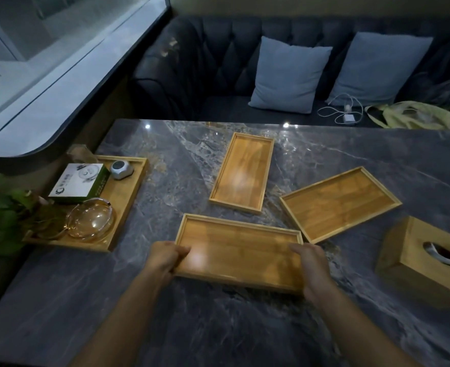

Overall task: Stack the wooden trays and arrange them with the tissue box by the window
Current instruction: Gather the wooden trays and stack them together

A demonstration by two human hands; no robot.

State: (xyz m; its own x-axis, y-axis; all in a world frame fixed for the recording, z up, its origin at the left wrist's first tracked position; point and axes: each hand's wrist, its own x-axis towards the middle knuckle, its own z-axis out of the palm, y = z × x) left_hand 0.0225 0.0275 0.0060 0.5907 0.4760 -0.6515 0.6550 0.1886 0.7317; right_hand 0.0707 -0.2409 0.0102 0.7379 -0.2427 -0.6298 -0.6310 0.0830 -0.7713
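The left hand and right hand each close on a short end of the nearest wooden tray, near the marble table's front edge; two more empty trays lie apart beyond it. The wooden tissue box sits at the right edge; a laden tray sits at the left edge by the window.

My only view is head-mounted, looking forward and down over the marble table; near edge at the bottom, sofa far, window far left. No second view overlaps.
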